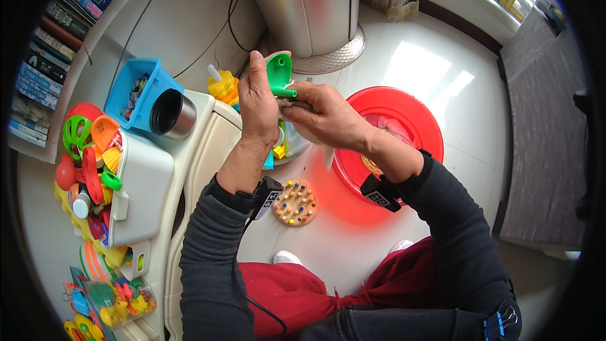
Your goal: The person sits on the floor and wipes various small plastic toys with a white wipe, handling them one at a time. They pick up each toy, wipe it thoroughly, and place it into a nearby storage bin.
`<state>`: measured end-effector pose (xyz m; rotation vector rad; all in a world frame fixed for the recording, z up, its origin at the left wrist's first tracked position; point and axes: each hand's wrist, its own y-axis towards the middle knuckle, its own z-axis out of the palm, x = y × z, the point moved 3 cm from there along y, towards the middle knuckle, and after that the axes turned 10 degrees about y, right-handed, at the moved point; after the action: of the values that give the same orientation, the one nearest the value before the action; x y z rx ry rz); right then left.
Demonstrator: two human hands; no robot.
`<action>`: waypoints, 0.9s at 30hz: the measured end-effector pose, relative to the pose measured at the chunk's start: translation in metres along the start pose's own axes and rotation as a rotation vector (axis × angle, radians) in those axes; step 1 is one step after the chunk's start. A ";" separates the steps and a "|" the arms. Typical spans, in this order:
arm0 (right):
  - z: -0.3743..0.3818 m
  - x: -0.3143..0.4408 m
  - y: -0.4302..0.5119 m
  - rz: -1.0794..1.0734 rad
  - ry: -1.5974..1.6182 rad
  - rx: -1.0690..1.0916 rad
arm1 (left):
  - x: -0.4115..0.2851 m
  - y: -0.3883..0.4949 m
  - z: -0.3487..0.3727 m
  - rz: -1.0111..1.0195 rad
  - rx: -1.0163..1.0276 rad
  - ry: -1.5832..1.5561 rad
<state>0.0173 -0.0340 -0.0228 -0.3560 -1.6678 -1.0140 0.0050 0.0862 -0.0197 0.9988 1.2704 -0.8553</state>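
Note:
My left hand (259,99) holds up a green plastic toy piece (278,72) with a hollow side and a short stub, above the floor near the cabinet. Close against it, my right hand (326,116) pinches a pale, damp-looking cloth (310,136) at the green piece's lower edge; part of the cloth hangs below my fingers. Beneath my right forearm stands a red plastic basin (426,123) with pinkish cloth or plastic inside. A round wooden peg board (296,202) with coloured pegs lies on the floor between the basin and the cabinet.
On the left, a cream cabinet (203,151) bears a white bin (147,189) of toys, a blue basket (165,80) and a steel cup (182,116). Yellow stacked toys (222,86) stand behind my left hand. A tall floor-standing appliance (326,14) is ahead; grey furniture (539,142) stands right.

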 end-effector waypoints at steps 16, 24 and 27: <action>0.007 0.024 0.002 0.090 0.066 -0.030 | 0.007 0.012 -0.004 0.336 0.030 -0.199; -0.026 0.038 0.014 0.380 -0.248 0.115 | -0.050 -0.002 -0.038 0.819 -0.364 0.807; -0.028 0.020 0.019 0.428 -0.049 0.029 | -0.056 0.000 -0.039 -0.062 -0.130 -0.221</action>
<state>0.0406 -0.0492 0.0039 -0.6888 -1.5580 -0.6647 -0.0157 0.1218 0.0353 0.7441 1.1567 -0.8929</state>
